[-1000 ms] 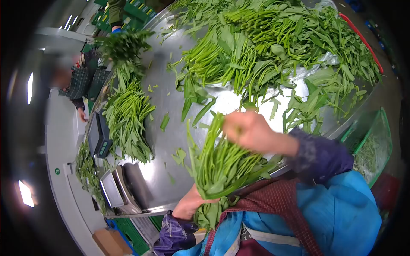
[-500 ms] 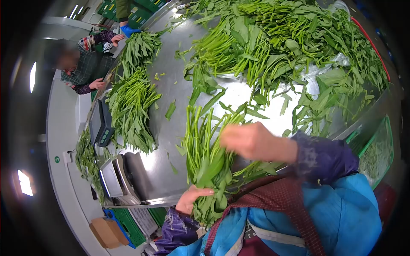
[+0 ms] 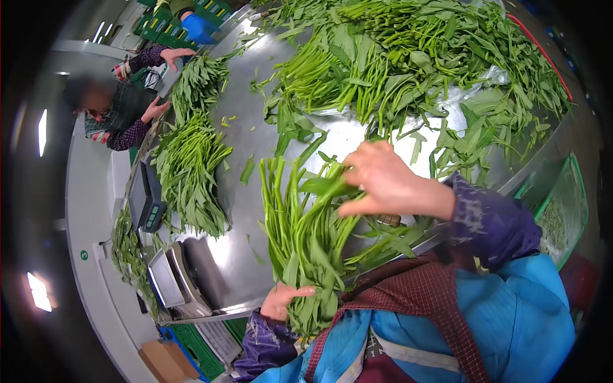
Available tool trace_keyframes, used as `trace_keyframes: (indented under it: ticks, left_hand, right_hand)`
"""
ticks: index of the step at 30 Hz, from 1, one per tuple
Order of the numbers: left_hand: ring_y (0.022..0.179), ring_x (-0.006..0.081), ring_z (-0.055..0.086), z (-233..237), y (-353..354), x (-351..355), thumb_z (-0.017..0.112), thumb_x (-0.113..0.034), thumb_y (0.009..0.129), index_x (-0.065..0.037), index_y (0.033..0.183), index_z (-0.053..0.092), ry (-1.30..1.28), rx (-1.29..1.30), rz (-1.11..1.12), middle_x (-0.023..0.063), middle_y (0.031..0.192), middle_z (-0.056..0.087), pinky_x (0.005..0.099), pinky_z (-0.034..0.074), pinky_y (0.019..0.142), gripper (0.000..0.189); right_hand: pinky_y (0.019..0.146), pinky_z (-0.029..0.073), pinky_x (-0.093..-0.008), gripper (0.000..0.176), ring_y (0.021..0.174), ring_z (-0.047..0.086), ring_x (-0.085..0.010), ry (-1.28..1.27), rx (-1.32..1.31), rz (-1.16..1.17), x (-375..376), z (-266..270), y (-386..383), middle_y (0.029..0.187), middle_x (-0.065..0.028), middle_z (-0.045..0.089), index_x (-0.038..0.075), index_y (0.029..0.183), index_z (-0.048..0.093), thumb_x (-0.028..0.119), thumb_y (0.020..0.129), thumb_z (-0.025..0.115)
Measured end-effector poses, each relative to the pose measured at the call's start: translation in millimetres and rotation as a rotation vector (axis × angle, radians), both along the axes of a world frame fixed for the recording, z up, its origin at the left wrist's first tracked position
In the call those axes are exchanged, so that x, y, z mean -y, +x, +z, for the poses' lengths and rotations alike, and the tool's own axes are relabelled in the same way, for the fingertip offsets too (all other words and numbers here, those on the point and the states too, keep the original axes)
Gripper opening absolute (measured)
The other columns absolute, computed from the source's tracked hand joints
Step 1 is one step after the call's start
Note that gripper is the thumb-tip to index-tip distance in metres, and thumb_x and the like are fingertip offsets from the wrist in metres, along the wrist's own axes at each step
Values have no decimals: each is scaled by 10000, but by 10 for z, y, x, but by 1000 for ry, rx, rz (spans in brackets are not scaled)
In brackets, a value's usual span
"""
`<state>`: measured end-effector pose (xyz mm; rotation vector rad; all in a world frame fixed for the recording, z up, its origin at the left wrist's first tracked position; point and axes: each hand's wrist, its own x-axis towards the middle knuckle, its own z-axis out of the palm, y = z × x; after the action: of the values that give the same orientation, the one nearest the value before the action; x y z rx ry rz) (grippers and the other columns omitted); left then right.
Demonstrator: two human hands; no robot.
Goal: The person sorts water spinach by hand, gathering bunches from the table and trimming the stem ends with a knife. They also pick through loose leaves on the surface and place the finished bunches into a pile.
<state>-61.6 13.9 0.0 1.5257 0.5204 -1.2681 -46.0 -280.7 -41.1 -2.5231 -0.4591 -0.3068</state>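
Observation:
A leafy bunch of water spinach (image 3: 297,220) stands at the table's near edge, its cut green stems pointing away from me. My left hand (image 3: 281,300) wraps round the leafy lower end of this bunch, thumb across the leaves. My right hand (image 3: 389,182) is at the right side of the stems, thumb and fingers apart, with a leaf and stems showing in the gap between them. Beyond it lies a large heap of water spinach (image 3: 383,76), stems and leaves spread across the far side of the table.
Finished-looking bunches (image 3: 191,172) lie at the left, beside a digital scale (image 3: 147,198) and a metal-topped device (image 3: 167,277). A co-worker (image 3: 121,105) touches the far bunch; another person's blue glove (image 3: 199,29) is behind. A green lined crate (image 3: 578,198) stands right. Small brown object (image 3: 389,219) under my wrist.
My right hand has shifted slightly up and right, and its fingers have spread. My left hand stays on the bunch. The blue glove has lifted off the far bunch.

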Motion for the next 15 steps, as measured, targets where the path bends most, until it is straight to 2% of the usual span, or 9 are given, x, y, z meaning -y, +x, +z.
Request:
trace_keyframes:
  ticks: [2,4,6,7,9,10,11,13,15]
  left_hand:
    - [910,249,592,-128,25,-63,681,13,709,12,1174,500,66,164,-173,128,1074,585,378,504,803,499]
    - [965,246,563,-207,42,-194,643,24,737,5,1204,461,41,131,-130,119,1112,562,398,484,843,501]
    - [1005,254,534,-318,16,-400,548,52,797,11,1244,394,30,180,-121,129,1174,514,418,487,867,474]
    - [942,236,559,-318,19,-429,587,69,764,8,1233,413,29,251,-143,117,1121,547,359,517,797,504]
    - [903,216,581,-275,37,-493,644,88,710,0,1203,456,-234,63,119,99,1060,579,328,522,741,535]
    - [895,202,592,-264,69,-517,700,93,651,-10,1164,499,-126,-21,178,86,1016,599,322,512,737,561]
    - [922,209,589,-371,15,-572,708,79,643,-11,1154,510,-151,73,148,88,1030,598,341,504,766,556]
    - [928,220,589,-54,69,-352,698,75,652,-7,1169,500,-200,99,143,91,1053,598,359,493,795,559]
    - [935,225,589,-41,98,-315,693,75,656,-3,1174,496,-224,85,164,96,1065,595,366,491,803,560]
  right_hand:
    - [660,414,-389,489,744,531,-264,25,-217,100,-201,-99,-7,749,-133,585,36,830,655,510,716,617]
    - [645,422,-383,464,723,551,-256,104,-357,189,-260,-133,-16,746,-135,597,33,844,653,483,737,614]
    - [582,444,-356,357,642,576,-233,491,-607,156,-211,-12,-38,713,-132,611,31,901,643,368,790,606]
    - [582,444,-356,357,642,576,-233,490,-609,157,-168,-18,-33,713,-132,611,31,901,643,368,790,606]
    - [497,433,-297,252,550,554,-173,476,-257,198,0,-62,-1,650,-80,600,21,904,624,256,821,588]
    - [515,449,-299,221,547,558,-155,619,-251,50,117,-44,32,644,-68,603,35,891,631,238,822,578]
    - [532,466,-300,193,543,563,-137,757,-243,-102,279,0,72,637,-57,606,50,878,639,220,823,568]
    - [502,440,-253,194,537,532,-79,968,-322,-258,730,114,138,666,-3,602,57,883,637,224,854,544]
    - [523,439,-238,211,553,530,-79,1055,-357,-335,948,183,48,698,-3,606,58,879,631,244,869,532]
